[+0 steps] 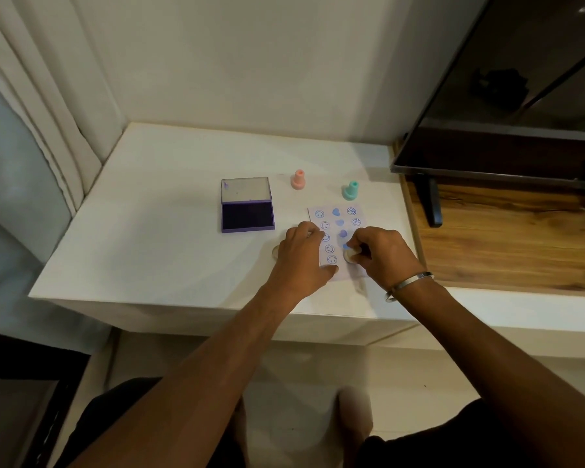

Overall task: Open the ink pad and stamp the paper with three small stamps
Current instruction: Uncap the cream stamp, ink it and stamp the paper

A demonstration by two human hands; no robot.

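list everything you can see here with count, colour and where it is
ink pad: 1, purple, open with clear lid tipped back, centre of table
pink stamp: 1, pink, upright behind the paper, right of the ink pad
green stamp: 1, mint green, upright just behind the paper's far right corner
held stamp: 1, pale, pressed on the paper's near part, mostly hidden by fingers
paper: 1, white with blue face and heart prints in columns, right side of table
table: 1, white, against the wall
television: 1, black, on a wooden shelf at right
curtain: 1, white, far left
bracelet: 1, silver, right wrist
left hand: 1, flat on the paper's left edge
right hand: 1, gripping the held stamp
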